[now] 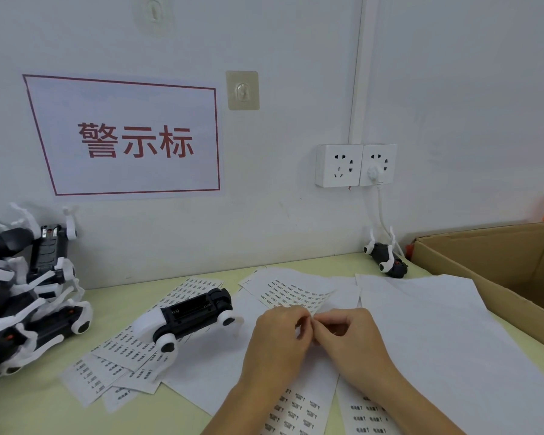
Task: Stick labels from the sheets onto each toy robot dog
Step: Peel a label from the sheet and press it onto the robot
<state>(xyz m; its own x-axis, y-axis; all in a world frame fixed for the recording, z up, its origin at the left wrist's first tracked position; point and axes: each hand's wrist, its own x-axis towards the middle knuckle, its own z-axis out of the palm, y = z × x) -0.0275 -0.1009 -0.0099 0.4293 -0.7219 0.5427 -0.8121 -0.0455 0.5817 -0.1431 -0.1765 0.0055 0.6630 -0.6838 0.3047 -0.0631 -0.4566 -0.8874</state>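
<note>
Both hands' fingers (307, 323) pinch a label sheet (296, 296); cardboard box (471, 262) contents hidden.

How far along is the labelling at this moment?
Done: cannot tell; no stuck label shows on any dog. In hand: left hand and right hand pinch at a label sheet. Left: the belly-up dog, the pile and the far dog.

L hand (277, 334) bare, no glove/ring | R hand (346, 337) bare | forearms unsleeved
</note>
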